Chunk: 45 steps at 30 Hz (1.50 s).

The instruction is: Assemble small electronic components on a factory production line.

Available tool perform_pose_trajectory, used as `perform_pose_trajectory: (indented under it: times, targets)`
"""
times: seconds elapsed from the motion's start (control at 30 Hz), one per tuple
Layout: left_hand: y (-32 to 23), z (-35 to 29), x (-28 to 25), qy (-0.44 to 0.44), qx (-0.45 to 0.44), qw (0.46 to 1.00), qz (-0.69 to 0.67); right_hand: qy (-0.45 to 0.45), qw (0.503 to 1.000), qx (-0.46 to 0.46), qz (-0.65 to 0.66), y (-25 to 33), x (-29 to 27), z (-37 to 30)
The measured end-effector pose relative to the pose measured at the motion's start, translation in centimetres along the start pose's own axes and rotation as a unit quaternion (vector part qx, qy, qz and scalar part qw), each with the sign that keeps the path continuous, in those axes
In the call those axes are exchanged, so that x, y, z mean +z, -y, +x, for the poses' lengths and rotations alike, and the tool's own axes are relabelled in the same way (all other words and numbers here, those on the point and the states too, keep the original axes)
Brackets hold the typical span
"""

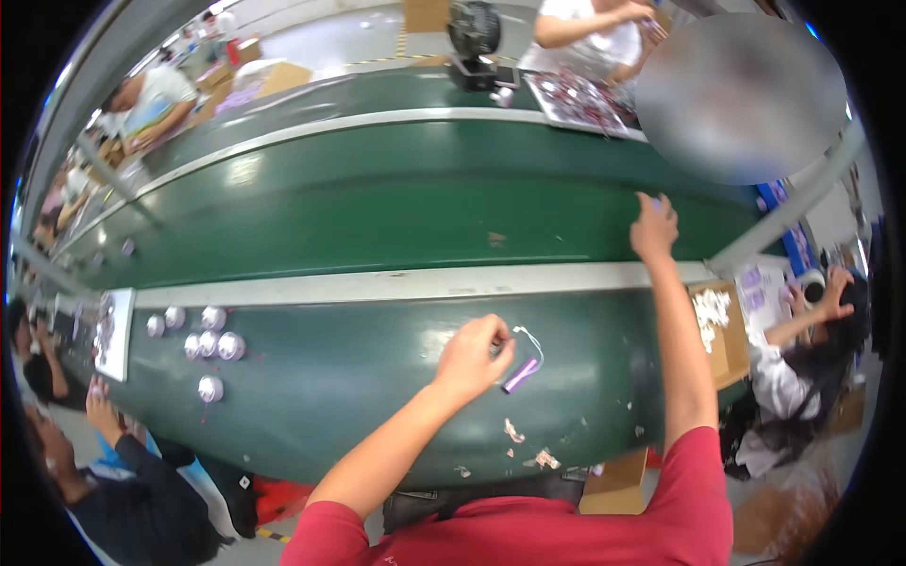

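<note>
My left hand point(475, 357) rests on the green worktable point(359, 396) with its fingers pinched together on a thin white wire point(530, 337). The wire loops down to a small purple cylinder point(521, 374) lying just right of the hand. My right hand point(653, 228) is stretched far out over the green conveyor belt point(396, 203), seen from the back with curled fingers. A small purple part point(656, 200) shows at its fingertips.
Several round silver caps point(209, 345) and a white tray point(117, 332) sit at the table's left. A cardboard box of white pieces point(715, 321) stands at the right. Paper scraps point(530, 451) lie near the front edge. Other people work around the belt; a tray of purple parts point(578, 100) lies across it.
</note>
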State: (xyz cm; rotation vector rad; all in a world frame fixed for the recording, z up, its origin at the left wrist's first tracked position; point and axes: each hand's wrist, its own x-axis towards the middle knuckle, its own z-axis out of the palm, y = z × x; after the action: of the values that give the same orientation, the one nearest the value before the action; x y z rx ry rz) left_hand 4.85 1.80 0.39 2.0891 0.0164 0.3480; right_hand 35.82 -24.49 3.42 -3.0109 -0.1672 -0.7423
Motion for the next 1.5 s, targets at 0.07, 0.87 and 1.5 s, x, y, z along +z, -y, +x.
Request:
perform_pose_trajectory:
  times: [0.07,0.87,1.5]
  targets:
    - [0.0,-0.1,0.2,0.009,0.0,1.0,0.014,0.104,0.992,0.058,-0.044,-3.4,2.7,3.2]
    - [0.9,-0.3,0.8,-0.033,0.045,0.998,-0.037,0.184,0.917,-0.274,0.225,6.3,-6.0,-4.3]
    - [0.5,0.0,-0.3,-0.038,-0.013,0.999,-0.011,0.151,0.892,-0.117,0.41,9.1,-12.3,-16.5]
